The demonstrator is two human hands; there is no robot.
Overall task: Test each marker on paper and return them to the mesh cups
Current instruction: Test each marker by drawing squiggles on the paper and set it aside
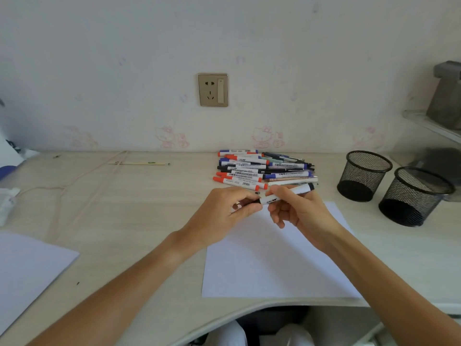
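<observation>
left hand [225,212] pinches black cap end | right hand [296,209] grips marker [287,195] barrel, held over paper [274,265] to uncap for testing | pile [262,169] on tabletop [139,196] | mesh cups [364,176] apparently empty

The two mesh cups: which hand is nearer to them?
Right. The right hand holds the marker just left of the mesh cups; the left hand grips its other end, farther left.
</observation>
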